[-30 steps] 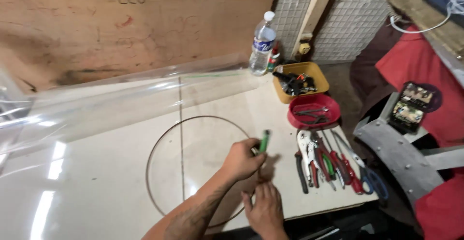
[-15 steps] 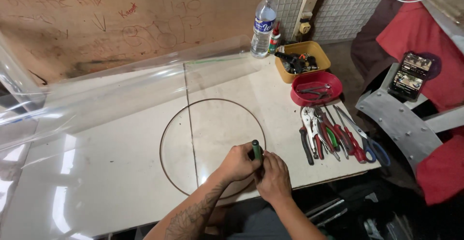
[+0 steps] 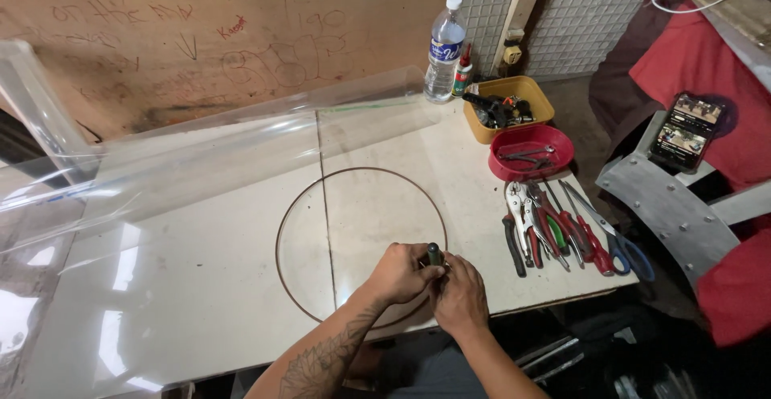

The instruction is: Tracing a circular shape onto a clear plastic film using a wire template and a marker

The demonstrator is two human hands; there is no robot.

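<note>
A thin dark hoop (image 3: 321, 184) lies flat on a clear plastic sheet (image 3: 185, 230) that covers the white table (image 3: 474, 206). At the hoop's near right edge both my hands close around a small dark green marker-like tool (image 3: 434, 254) held upright. My left hand (image 3: 405, 272) grips it from the left. My right hand (image 3: 459, 291) presses against it from the right, with fingers curled. The tool's tip is hidden between my hands.
Pliers, cutters and scissors (image 3: 562, 226) lie in a row at the table's right side. Behind them stand a red bowl (image 3: 531, 152), a yellow tray (image 3: 507, 106) of parts and a water bottle (image 3: 444, 50). A phone (image 3: 687, 130) rests on a grey metal frame at right.
My hands have shifted with the tool along the hoop's near edge. The view has also tilted down and moved closer. The right hand now presses tighter against the left.
</note>
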